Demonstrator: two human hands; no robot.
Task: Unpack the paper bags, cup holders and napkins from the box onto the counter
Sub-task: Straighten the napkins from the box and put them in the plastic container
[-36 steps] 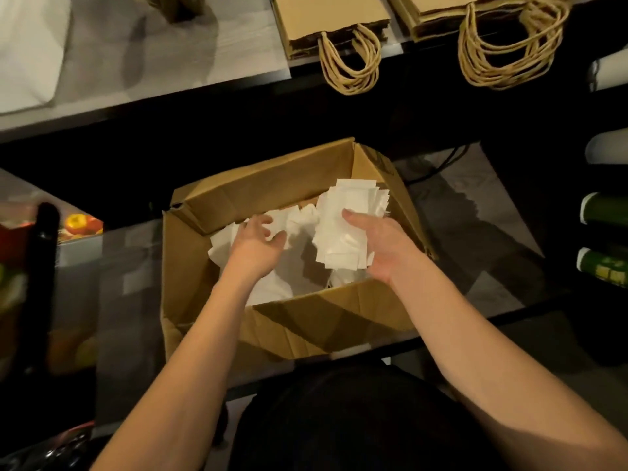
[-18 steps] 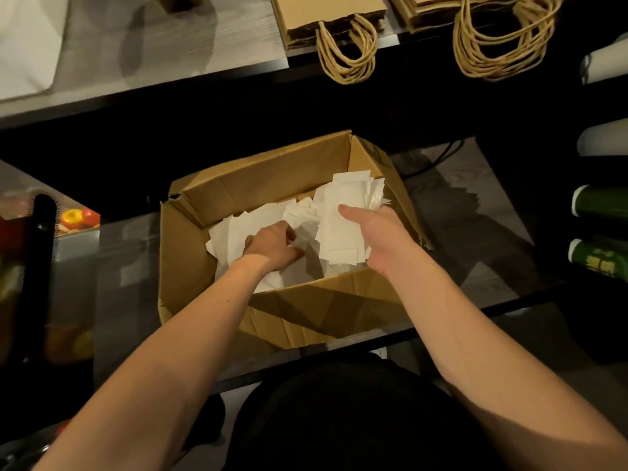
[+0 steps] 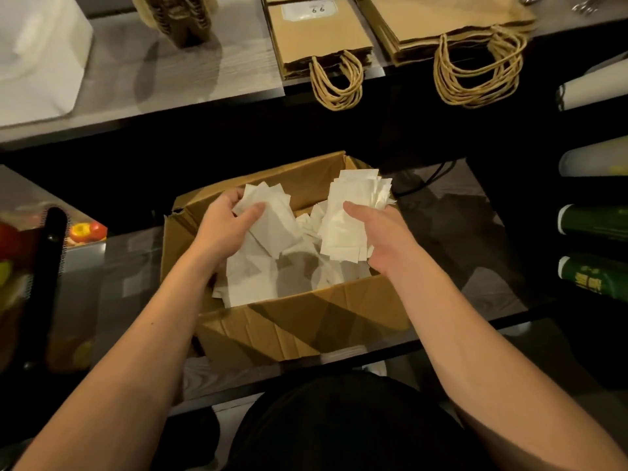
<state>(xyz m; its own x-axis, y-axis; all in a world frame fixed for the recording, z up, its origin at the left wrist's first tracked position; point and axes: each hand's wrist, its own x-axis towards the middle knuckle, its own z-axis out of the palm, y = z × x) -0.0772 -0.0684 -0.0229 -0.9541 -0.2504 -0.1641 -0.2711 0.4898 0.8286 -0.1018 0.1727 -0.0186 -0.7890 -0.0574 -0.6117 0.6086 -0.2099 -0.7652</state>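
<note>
An open cardboard box (image 3: 299,321) stands on a low glass shelf below the counter (image 3: 190,76). Loose white napkins (image 3: 258,280) lie in its bottom. My left hand (image 3: 221,229) is closed on a small bunch of napkins (image 3: 272,219) over the box's left half. My right hand (image 3: 380,239) grips a thicker stack of napkins (image 3: 350,215) above the right half. On the counter lie two piles of flat brown paper bags (image 3: 319,39) (image 3: 448,22), handles hanging over the edge, and a stack of cup holders (image 3: 180,15).
A white block (image 3: 37,56) sits at the counter's left end. Fruit (image 3: 85,231) shows under the glass at left beside a black post (image 3: 51,253). Green cans (image 3: 594,277) and white rolls (image 3: 594,83) line shelves at right. A cable (image 3: 424,178) runs behind the box.
My left hand dug into the loose napkins, closed on a bunch and lifted it. My right hand kept hold of its stack and rose slightly.
</note>
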